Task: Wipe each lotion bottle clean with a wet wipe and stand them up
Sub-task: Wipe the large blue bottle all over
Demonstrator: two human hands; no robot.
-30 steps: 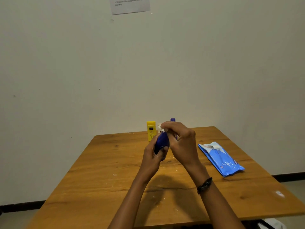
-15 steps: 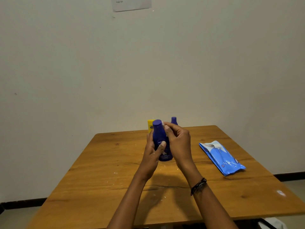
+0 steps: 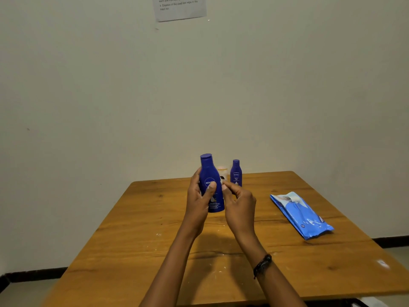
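My left hand point(image 3: 198, 200) grips a large blue lotion bottle point(image 3: 208, 167) upright over the middle of the wooden table point(image 3: 143, 218), thumb across its label. My right hand point(image 3: 240, 207) is just to the bottle's right with curled fingers, its fingertips close to the bottle's side. The wet wipe stays almost hidden inside those fingers. A small blue lotion bottle point(image 3: 236, 173) stands upright at the far edge. A yellow bottle point(image 3: 222, 170) stands beside it, mostly hidden behind the large bottle.
A blue pack of wet wipes point(image 3: 301, 214) lies flat on the right side of the table. A printed sheet point(image 3: 180, 7) is stuck high on the wall behind. The table's far edge meets the wall.
The large bottle was tilted with my right hand rubbing its top; my left hand now holds it upright. My right hand has come off the bottle and sits lower, beside it.
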